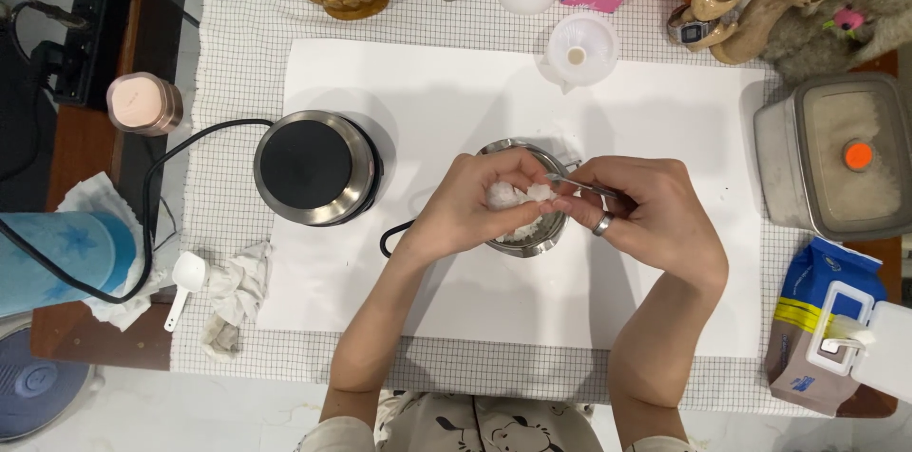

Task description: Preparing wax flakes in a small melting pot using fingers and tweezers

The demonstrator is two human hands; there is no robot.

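Observation:
My left hand (470, 210) holds a lump of white crumbly material (518, 195) over a small steel pot (525, 241) in the middle of the white sheet (427, 101). My right hand (646, 215), a ring on one finger, grips thin metal tweezers (581, 186) whose tips touch the white lump. More white bits lie inside the pot, mostly hidden by my hands. The pot's black handle (389, 238) sticks out to the left under my left wrist.
A small round hot plate (313, 167) with a black cord stands left of the pot. A white funnel-like cup (579, 51), a plastic box of white granules (841, 162), a blue bag (817, 319), a pink candle (142, 103), a white scoop (182, 283) and crumpled tissue (237, 291) surround the sheet.

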